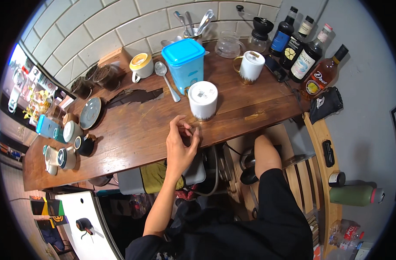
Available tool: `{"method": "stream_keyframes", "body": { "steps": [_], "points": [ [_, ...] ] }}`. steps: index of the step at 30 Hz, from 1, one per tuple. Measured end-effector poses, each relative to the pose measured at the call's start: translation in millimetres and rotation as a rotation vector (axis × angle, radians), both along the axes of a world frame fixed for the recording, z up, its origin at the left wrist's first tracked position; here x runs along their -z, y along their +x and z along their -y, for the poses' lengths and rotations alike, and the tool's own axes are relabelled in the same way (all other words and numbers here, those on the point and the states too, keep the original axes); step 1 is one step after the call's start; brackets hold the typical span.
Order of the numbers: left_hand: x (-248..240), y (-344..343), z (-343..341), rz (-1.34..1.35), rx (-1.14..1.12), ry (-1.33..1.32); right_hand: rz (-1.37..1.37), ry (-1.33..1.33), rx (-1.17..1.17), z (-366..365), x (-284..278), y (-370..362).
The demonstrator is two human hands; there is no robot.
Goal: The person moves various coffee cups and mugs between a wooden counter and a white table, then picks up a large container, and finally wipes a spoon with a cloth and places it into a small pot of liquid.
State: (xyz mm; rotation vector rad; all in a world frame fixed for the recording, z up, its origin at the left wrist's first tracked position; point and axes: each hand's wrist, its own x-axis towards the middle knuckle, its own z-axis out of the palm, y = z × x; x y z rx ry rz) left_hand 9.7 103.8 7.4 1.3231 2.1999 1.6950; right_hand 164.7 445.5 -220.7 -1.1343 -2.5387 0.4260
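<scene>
My left hand hovers at the near edge of the wooden counter, fingers loosely curled and apart, nothing in them that I can see. Just beyond the fingertips stands a white mug turned upside down. Behind that is a clear tub with a blue lid, and a metal spoon lies to the tub's left. My right hand is out of view. My bare knee shows below the counter edge.
A yellow-rimmed cup, a gold-handled white mug, a glass carafe, a grinder, several bottles and a utensil pot line the back. A saucer and small cups sit left. A wooden chair stands right.
</scene>
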Motion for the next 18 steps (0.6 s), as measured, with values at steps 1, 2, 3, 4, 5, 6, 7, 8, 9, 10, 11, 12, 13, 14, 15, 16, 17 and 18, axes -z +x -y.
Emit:
{"method": "stream_keyframes", "body": {
  "steps": [1, 2, 3, 4, 5, 6, 7, 8, 9, 10, 11, 12, 13, 14, 15, 16, 17, 18],
  "points": [
    [-2, 1, 1, -0.003, -0.015, -0.014, -0.002, -0.006, 0.001, 3, 0, -5],
    [-4, 2, 1, -0.006, -0.032, -0.029, -0.007, -0.012, 0.002, 6, 0, -11],
    [-4, 3, 0, -0.001, -0.029, -0.013, -0.007, -0.017, 0.004, 8, 3, -14],
    [-5, 3, -1, -0.002, -0.022, -0.014, -0.007, -0.019, 0.011, 10, 5, -17],
    [-5, 4, -2, -0.003, -0.027, -0.016, -0.002, -0.02, 0.02, 14, 7, -18],
    [-4, 4, -1, 0.001, -0.036, -0.019, -0.006, -0.03, 0.021, 18, 11, -22],
    [-3, 4, -2, 0.004, -0.034, -0.024, -0.004, -0.032, 0.025, 22, 14, -24],
    [-3, 4, -4, 0.007, -0.033, -0.025, -0.001, -0.032, 0.035, 23, 17, -25],
    [-4, 4, -3, 0.003, -0.035, -0.03, -0.004, -0.038, 0.031, 28, 18, -31],
    [-5, 4, -3, 0.0, -0.037, -0.035, -0.005, -0.04, 0.031, 32, 19, -34],
    [-5, 4, -2, 0.002, -0.048, -0.04, -0.004, -0.048, 0.034, 38, 20, -35],
    [-5, 4, -1, 0.003, -0.048, -0.053, -0.006, -0.052, 0.037, 43, 21, -37],
    [-5, 4, 0, 0.004, -0.048, -0.066, -0.004, -0.055, 0.038, 48, 21, -38],
    [-5, 4, -2, 0.008, -0.054, -0.069, -0.004, -0.055, 0.045, 49, 19, -38],
    [-5, 4, -3, 0.016, -0.045, -0.054, -0.005, -0.06, 0.051, 53, 18, -38],
    [-5, 3, -3, 0.023, -0.033, -0.039, -0.007, -0.065, 0.06, 56, 17, -37],
    [-5, 2, -3, 0.034, -0.026, -0.039, -0.011, -0.072, 0.065, 62, 16, -38],
    [-5, 1, -2, 0.037, -0.025, -0.037, -0.013, -0.083, 0.072, 67, 14, -37]
  ]
}}
